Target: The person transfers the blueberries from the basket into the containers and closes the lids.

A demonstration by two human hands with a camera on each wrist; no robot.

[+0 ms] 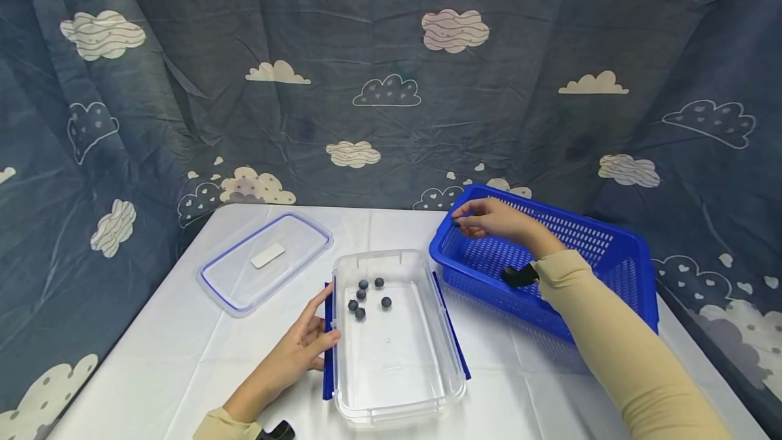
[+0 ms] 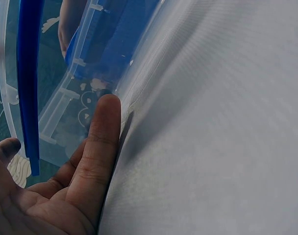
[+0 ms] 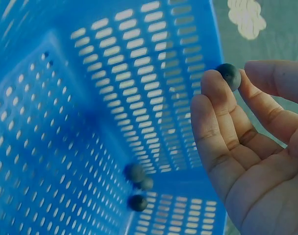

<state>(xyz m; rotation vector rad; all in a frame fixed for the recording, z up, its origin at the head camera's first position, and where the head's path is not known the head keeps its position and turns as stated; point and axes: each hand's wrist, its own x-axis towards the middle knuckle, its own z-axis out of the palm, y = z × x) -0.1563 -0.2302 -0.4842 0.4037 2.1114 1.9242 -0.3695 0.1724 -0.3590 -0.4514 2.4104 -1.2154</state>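
Note:
A clear plastic container with dark blue side flaps stands on the white table, several blueberries lying toward its far end. At its left side, my left hand touches the wall and rim; in the left wrist view a long straight finger lies along the clear wall, and the blue flap runs near the thumb. Over the left end of a blue perforated basket, my right hand pinches one blueberry at its fingertips. More blueberries sit in the basket's corner below.
A clear lid with a blue seal and a white label lies flat at the back left. Behind the table hangs a dark curtain with cloud patterns. The basket stands close beside the container's right flap.

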